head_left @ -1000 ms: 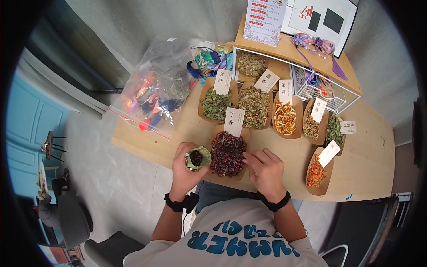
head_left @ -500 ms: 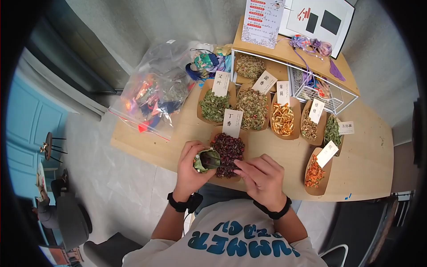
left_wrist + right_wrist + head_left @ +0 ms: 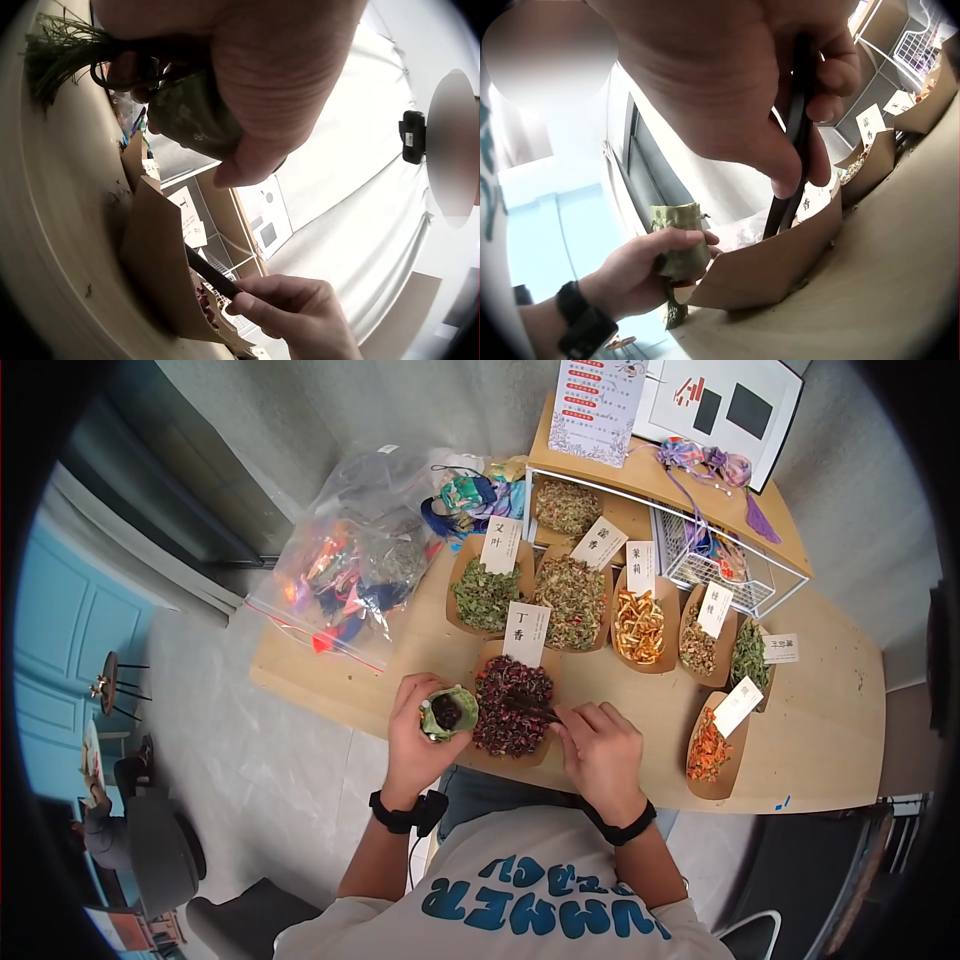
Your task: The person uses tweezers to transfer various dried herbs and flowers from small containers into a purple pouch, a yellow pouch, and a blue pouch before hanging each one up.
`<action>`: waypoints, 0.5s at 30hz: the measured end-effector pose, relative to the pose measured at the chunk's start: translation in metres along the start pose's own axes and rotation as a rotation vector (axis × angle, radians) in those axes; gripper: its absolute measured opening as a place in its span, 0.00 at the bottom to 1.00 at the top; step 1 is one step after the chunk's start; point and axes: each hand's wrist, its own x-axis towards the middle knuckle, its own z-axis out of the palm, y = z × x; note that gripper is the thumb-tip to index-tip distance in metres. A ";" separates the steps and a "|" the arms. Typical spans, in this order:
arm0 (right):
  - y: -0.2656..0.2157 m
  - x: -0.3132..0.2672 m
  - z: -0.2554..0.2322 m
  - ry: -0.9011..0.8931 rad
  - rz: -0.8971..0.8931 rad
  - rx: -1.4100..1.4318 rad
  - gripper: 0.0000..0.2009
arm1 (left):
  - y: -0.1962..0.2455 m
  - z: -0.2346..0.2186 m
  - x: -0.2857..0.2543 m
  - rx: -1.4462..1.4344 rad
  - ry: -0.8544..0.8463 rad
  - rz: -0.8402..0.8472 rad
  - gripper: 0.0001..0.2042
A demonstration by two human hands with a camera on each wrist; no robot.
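My left hand (image 3: 417,745) grips a small green fabric pouch (image 3: 681,232) held upright, its mouth facing up. Dark dried bits show inside, and a green tassel (image 3: 64,56) hangs from it. Just right of the pouch sits a brown paper tray (image 3: 769,266) heaped with dark red dried buds (image 3: 513,705); a white label card (image 3: 526,632) stands at its far end. My right hand (image 3: 603,753) pinches black tweezers (image 3: 799,135) between thumb and fingers. Their tips reach down into the buds, partly hidden by the tray wall in both wrist views.
Further paper trays of dried herbs stand behind and to the right, including green leaves (image 3: 486,596), yellow pieces (image 3: 640,625) and orange petals (image 3: 709,750). A clear plastic bag (image 3: 350,575) lies back left. A wooden shelf (image 3: 680,490) with a wire basket stands at the back.
The right hand brought the tweezers left to the pouch's mouth, then back right into the buds. The pouch tilted toward the tray, then returned upright and left.
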 end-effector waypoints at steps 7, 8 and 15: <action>0.006 0.000 -0.006 0.072 0.002 0.090 0.09 | 0.004 0.001 0.000 -0.018 0.002 -0.011 0.21; 0.005 0.001 -0.007 0.071 0.001 0.090 0.09 | 0.003 0.002 -0.001 -0.010 -0.003 -0.006 0.22; -0.015 0.010 -0.026 0.157 -0.078 0.268 0.12 | 0.013 0.008 0.002 -0.015 -0.046 0.035 0.23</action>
